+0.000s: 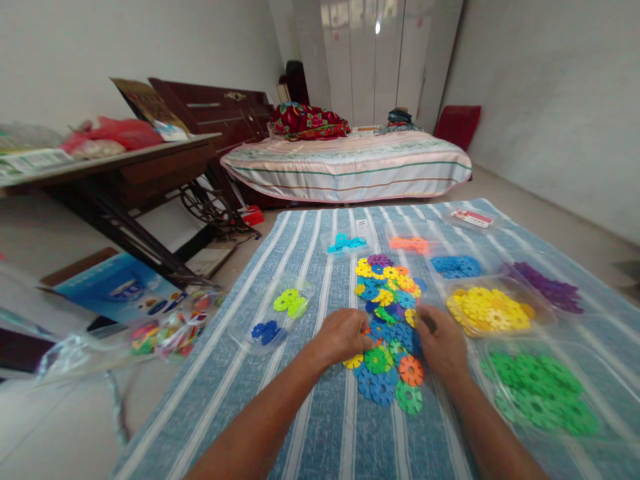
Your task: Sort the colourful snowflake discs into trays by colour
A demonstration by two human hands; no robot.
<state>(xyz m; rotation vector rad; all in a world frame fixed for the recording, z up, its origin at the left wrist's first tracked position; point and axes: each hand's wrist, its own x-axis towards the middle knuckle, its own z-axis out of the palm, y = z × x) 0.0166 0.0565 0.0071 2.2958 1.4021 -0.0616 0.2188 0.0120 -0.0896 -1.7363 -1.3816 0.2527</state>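
"Where is the pile of notched plastic discs [395,331] lying?"

"It's lying in the middle of the blue-and-white striped tablecloth [325,427], mixing yellow, blue, green, orange and purple pieces. Call it the centre of the dial."

"And the hands?"

"The left hand [345,335] is resting at nine o'clock, its bent fingers touching the pile. The right hand [444,343] is resting at three o'clock, its fingers curling at the pile's edge."

"Are they grasping anything?"

"I can't tell for either one; the fingers are hiding whatever may be between them."

"What's surrounding the pile?"

"At nine o'clock, beyond the left hand, a clear plastic tub [255,308] is holding lime discs [293,303] and dark-blue discs [267,332]. Light-blue discs [347,245] are sitting at eleven, orange discs [410,245] between twelve and one."

"And the other side?"

"Mid-blue discs [456,267] are lying between one and two o'clock, purple discs [547,288] between two and three, yellow discs [490,310] near three, and green discs [545,393] are spreading out at four."
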